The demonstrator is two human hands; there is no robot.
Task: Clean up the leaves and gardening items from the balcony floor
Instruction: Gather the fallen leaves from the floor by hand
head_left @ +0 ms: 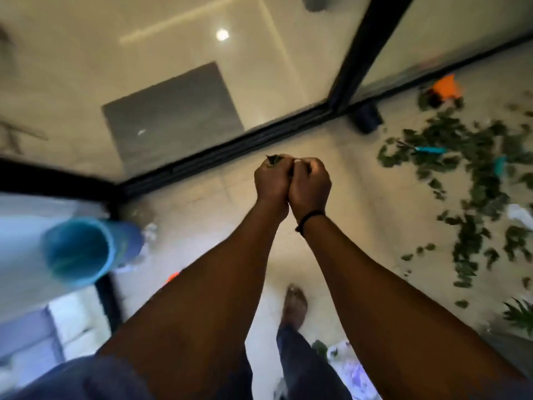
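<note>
Leaves [473, 180] lay scattered on the balcony floor [219, 215], well to the right of the hands. The left hand [271, 180] and right hand [310, 183], pressed together, curled around a clump of leaves [272, 160]. A blue bin [78, 251] stood far to their left.

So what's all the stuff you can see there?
handful of leaves: one bunch, green, gripped in both hands
loose leaves: many, green, scattered on the floor at right
blue bin: one, open top, at left
scissors: one pair, teal handles, among the loose leaves
orange item: one, blurred, far right by the glass
dark pot: one, by the door track
potted plant: one, green, right edge
foot: one, bare, on the tiles
left hand: fingers curled round leaves
right hand: pressed against the left, black wristband
</note>
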